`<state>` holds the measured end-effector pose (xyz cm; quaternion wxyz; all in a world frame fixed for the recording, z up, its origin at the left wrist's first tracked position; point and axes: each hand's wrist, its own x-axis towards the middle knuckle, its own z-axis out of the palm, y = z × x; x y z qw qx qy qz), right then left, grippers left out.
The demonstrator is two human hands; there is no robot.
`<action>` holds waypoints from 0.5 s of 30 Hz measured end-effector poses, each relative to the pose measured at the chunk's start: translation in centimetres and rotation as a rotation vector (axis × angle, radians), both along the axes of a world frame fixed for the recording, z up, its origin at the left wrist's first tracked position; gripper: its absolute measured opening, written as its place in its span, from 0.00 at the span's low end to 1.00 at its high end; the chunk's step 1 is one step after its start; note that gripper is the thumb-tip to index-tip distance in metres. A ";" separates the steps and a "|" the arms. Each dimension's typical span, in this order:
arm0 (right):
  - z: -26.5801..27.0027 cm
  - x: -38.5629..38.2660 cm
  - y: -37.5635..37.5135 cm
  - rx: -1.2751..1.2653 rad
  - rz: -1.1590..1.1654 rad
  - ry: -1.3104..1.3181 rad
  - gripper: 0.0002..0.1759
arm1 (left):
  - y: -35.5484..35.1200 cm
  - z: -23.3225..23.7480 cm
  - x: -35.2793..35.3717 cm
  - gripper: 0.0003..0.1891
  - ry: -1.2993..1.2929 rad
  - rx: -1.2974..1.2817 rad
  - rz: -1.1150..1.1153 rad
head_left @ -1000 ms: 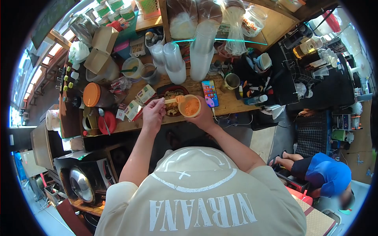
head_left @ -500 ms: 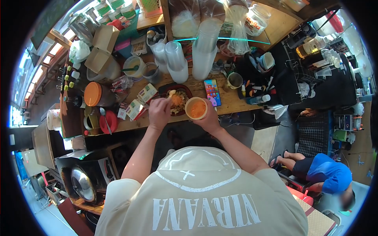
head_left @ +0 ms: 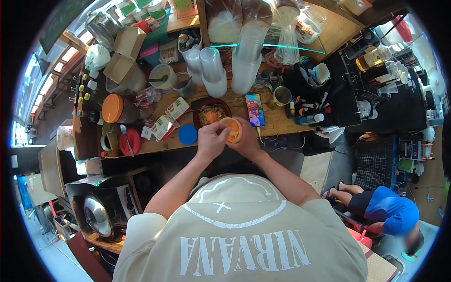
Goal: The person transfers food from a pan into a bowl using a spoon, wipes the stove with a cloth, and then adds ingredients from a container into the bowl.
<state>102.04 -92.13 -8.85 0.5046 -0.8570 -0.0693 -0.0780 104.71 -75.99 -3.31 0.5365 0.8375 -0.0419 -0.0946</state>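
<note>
My right hand (head_left: 246, 141) is wrapped round a small round tub (head_left: 239, 129) of orange shreds, tilted toward me just below the phone. At the tub's mouth, my left hand (head_left: 212, 140) has its fingers pinched on what looks like a small pale spoon (head_left: 232, 137), its tip down among the shreds. Behind the left hand stands a dark red bowl (head_left: 226, 107) with chopped brownish food (head_left: 206, 117) topped with orange shreds. A round blue lid (head_left: 188, 134) lies on the counter left of that hand.
A phone (head_left: 255, 110) with a cable lies right of the bowl. Stacked clear cups (head_left: 246, 61) stand behind. Small boxes (head_left: 177, 108), an orange-lidded jar (head_left: 112, 109) and a red plate (head_left: 134, 142) with a spoon are left. A person in a blue shirt (head_left: 392, 209) bends at right.
My left hand has moved from over the bowl down and right to the tub's mouth. The blue lid, hidden before, now shows. The right hand keeps holding the tub.
</note>
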 end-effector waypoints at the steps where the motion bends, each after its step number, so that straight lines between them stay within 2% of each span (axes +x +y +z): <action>1: 0.2 0.0 0.0 -0.015 0.000 0.021 0.44 | 0.6 -0.4 0.2 0.09 0.065 -0.036 0.067; 2: 0.3 -0.1 -0.1 -0.031 -0.002 0.042 0.44 | 1.2 -0.7 0.4 0.09 0.064 -0.035 0.066; 4: 0.4 -0.2 0.0 -0.035 -0.023 0.062 0.44 | 2.6 -1.1 0.9 0.10 0.266 -0.255 0.228; 8: -0.5 -0.7 -0.2 -0.042 -0.086 0.087 0.44 | 5.9 -2.3 2.1 0.11 0.331 -0.440 0.337; 11: 0.1 -0.7 -0.5 0.015 -0.057 0.139 0.43 | 6.5 -3.8 3.0 0.10 0.215 -0.491 0.399; 13: 0.1 -0.8 -0.4 0.017 -0.066 0.156 0.42 | 6.2 -5.5 3.5 0.10 -0.107 -0.282 0.416; 15: 0.1 -0.8 -0.2 0.015 -0.071 0.182 0.42 | 6.3 -7.0 3.9 0.11 -0.158 -0.192 0.425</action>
